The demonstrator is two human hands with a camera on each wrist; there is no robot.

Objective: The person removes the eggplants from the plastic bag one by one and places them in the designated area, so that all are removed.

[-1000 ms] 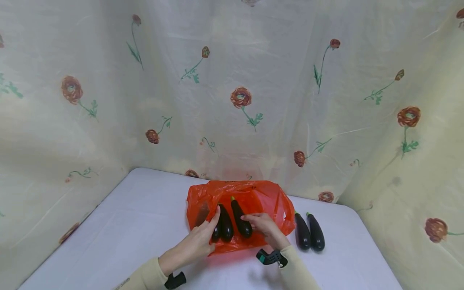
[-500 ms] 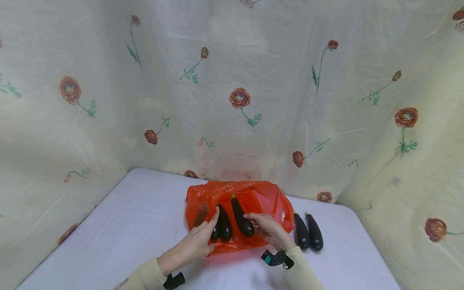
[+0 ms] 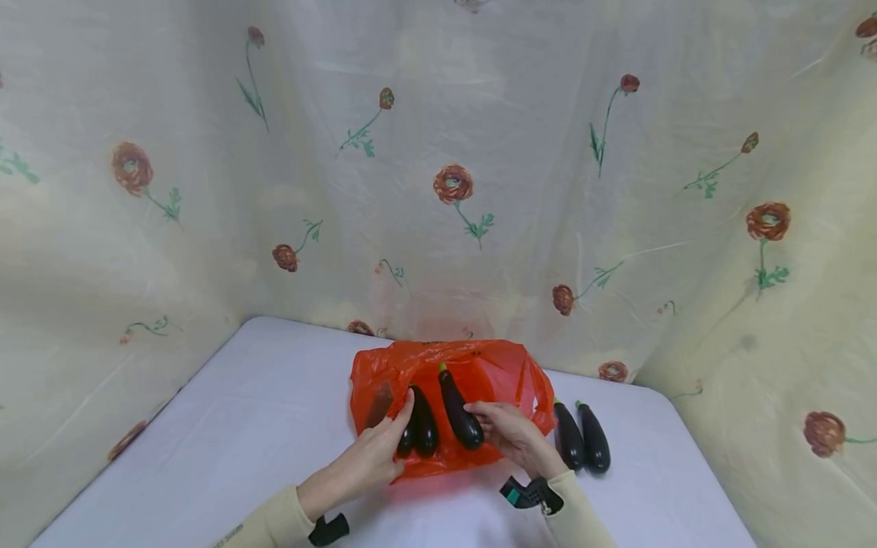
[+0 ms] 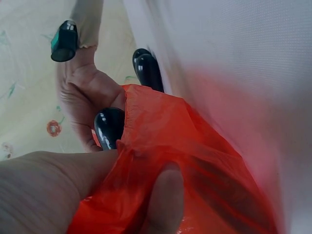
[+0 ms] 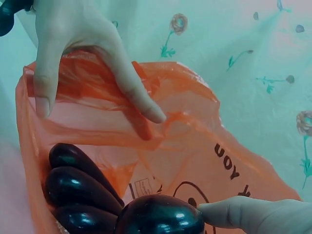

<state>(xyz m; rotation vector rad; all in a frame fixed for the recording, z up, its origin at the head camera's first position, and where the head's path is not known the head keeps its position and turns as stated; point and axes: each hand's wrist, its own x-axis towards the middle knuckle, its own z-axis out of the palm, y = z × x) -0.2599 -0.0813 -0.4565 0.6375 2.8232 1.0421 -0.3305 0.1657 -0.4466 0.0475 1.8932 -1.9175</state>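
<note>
A red plastic bag (image 3: 507, 365) lies with its mouth toward me. My left hand (image 3: 370, 457) grips the near left edge of its mouth, thumb inside and fingers outside, as the left wrist view shows. My right hand (image 3: 510, 430) pinches the thick end of an eggplant (image 3: 459, 411) by its right side, at the bag's mouth, with its green stem end pointing into the bag. Left of it, several dark eggplants (image 5: 73, 187) lie side by side inside the bag, their thick ends toward the opening; the left thumb partly covers them in the head view.
Two more eggplants (image 3: 594, 441) lie side by side on the white table (image 3: 288, 388), just right of the bag. A flower-printed curtain (image 3: 411, 228) hangs behind the table and at both sides.
My right hand has shifted slightly right with the pinched eggplant, widening the gap to the eggplants on its left. The left hand keeps its hold on the bag, nearly still.
</note>
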